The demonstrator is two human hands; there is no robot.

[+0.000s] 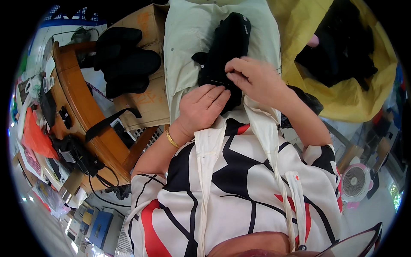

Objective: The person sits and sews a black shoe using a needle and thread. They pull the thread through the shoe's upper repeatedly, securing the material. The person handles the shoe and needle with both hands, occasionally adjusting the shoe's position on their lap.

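Note:
A long black padded piece [226, 47], shaped much like a glove with a small tab on its left side, lies across the pale green cloth [184, 43] over my lap. My left hand [201, 105] is closed on its near end, fingertips pressing the fabric. Just above and to the right, my right hand [254, 79] is pinched over the piece, slightly blurred; whatever is between the fingertips is too small to make out. A thin light line [217, 81] shows on the black fabric near both hands' fingertips.
Several similar black padded pieces [128, 64] lie on a cardboard box [150, 107] at left, beside a wooden chair or table frame [81, 94]. A yellow bag [295, 85] holding black items stands at right. A pink-and-white fan [356, 182] sits at lower right.

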